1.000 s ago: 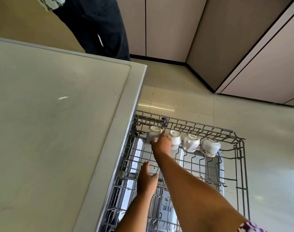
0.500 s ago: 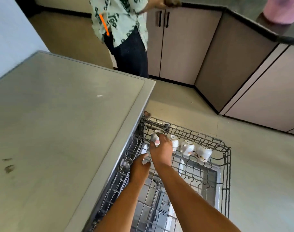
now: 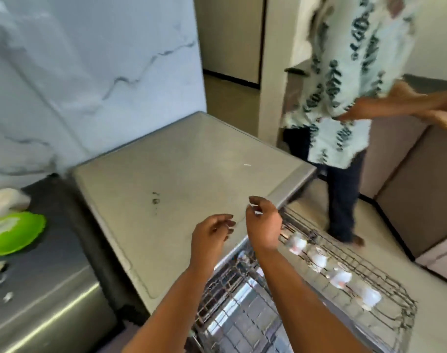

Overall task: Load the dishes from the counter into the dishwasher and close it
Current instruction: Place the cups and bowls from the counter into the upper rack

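Both hands had lifted off the rack (image 3: 385, 299); left hand (image 3: 209, 239) and right hand (image 3: 264, 225) hung loose, empty. White cups (image 3: 340, 276) sat along its far edge. I feared bumping the bystander (image 3: 344, 98) nearby.

Hands out of rack; view swung left.
Left hand (image 3: 212, 239) and right hand (image 3: 263, 225), earlier down among the cups (image 3: 319, 258) in the dishwasher rack (image 3: 385, 284), now hover empty above the dishwasher top (image 3: 181, 179), fingers loosely curled.
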